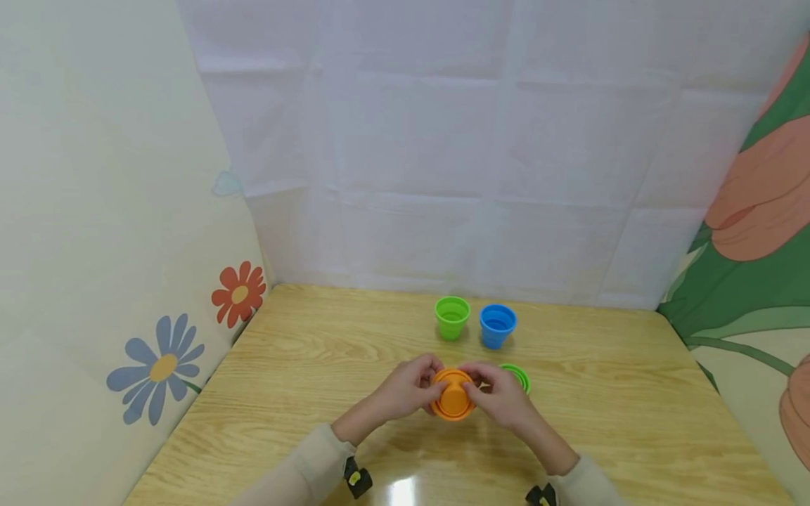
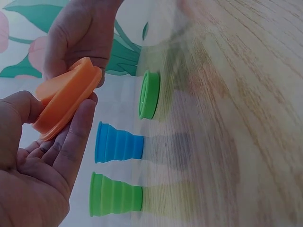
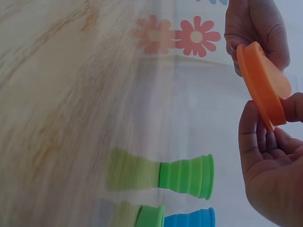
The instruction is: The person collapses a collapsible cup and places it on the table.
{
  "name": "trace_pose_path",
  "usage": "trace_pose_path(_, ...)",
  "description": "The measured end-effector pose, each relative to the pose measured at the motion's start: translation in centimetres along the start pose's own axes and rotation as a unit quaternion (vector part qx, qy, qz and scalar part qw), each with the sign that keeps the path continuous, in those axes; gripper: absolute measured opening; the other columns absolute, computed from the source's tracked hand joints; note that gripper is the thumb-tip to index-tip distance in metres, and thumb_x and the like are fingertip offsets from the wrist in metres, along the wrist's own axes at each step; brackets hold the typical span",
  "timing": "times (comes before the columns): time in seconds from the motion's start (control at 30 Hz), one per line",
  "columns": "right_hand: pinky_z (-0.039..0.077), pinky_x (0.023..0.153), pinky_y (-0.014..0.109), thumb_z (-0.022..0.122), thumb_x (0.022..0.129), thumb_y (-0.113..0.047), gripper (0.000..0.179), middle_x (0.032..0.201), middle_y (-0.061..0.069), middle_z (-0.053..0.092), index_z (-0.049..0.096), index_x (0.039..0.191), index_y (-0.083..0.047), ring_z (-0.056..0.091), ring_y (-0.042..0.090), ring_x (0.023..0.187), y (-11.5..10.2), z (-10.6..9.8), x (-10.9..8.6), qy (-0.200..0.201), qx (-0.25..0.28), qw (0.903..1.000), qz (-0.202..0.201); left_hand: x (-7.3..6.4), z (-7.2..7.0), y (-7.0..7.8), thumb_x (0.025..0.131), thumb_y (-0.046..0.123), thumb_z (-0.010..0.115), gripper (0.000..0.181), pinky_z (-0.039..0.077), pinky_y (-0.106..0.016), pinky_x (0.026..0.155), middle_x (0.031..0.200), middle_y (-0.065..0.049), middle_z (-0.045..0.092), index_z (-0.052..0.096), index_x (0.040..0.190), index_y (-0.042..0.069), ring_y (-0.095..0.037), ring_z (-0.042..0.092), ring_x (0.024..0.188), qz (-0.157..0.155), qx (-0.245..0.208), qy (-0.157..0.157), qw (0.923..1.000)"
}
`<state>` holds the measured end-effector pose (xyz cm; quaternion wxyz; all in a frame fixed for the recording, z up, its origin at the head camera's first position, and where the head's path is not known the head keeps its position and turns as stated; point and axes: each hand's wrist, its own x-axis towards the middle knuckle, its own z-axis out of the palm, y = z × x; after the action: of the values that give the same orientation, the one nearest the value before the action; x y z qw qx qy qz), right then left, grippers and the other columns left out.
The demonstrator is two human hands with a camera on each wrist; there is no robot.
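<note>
Both hands hold an orange collapsible cup (image 1: 453, 399) above the table, its rings mostly folded flat and its base side bulging toward the head camera. The left hand (image 1: 409, 386) pinches its left edge, thumb on the face and fingers behind. On the opposite edge the right hand (image 1: 504, 398) grips in the same way. In the left wrist view the orange cup (image 2: 68, 99) is tilted, with a thumb pressing its face. The right wrist view shows the orange cup (image 3: 262, 85) clear of the tabletop between the two hands.
Beyond the hands stand an expanded green cup (image 1: 452, 318) and an expanded blue cup (image 1: 497, 325). A flattened green cup (image 1: 517, 378) lies just behind the right hand, partly hidden. The wooden table (image 1: 304, 337) meets a white cloth (image 1: 405, 154) at the back.
</note>
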<state>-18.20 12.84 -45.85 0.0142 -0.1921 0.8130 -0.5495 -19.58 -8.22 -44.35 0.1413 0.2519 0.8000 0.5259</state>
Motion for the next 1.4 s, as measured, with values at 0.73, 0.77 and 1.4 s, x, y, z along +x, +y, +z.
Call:
trace_pose_path(0.73, 0.057, 0.075, 0.037, 0.062, 0.09, -0.029, 0.05, 0.117, 0.015, 0.06, 0.051, 0.129, 0.001, 0.064, 0.021, 0.09, 0.2, -1.3, 0.2, -0.044, 0.187, 0.9731, 0.127, 0.1, -0.1, -1.0, 0.096, 0.025, 0.053, 0.037, 0.058, -0.038, 0.069, 0.103, -0.013, 0.054, 0.047, 0.124, 0.002, -0.021, 0.063, 0.084, -0.048, -0.149, -0.002, 0.9877)
trace_pose_path(0.77, 0.057, 0.074, 0.038, 0.062, 0.09, -0.029, 0.05, 0.117, 0.015, 0.06, 0.051, 0.129, 0.001, 0.064, 0.021, 0.09, 0.3, -1.3, 0.3, -0.04, 0.187, 0.9727, 0.131, 0.2, -0.1, -1.0, 0.095, 0.024, 0.055, 0.037, 0.058, -0.038, 0.069, 0.103, -0.013, 0.053, 0.047, 0.124, 0.002, -0.022, 0.063, 0.084, -0.052, -0.156, -0.003, 0.9863)
trace_pose_path(1.4, 0.056, 0.076, 0.039, 0.061, 0.088, -0.039, 0.051, 0.111, 0.01, 0.061, 0.055, 0.125, -0.003, 0.061, 0.021, 0.091, 1.0, -1.6, 0.5, -0.031, 0.21, 0.9565, 0.2, 0.2, -0.2, -1.1, 0.092, 0.015, 0.059, 0.039, 0.057, -0.038, 0.074, 0.106, -0.015, 0.049, 0.044, 0.124, -0.002, -0.02, 0.062, 0.088, -0.074, -0.187, -0.008, 0.9796)
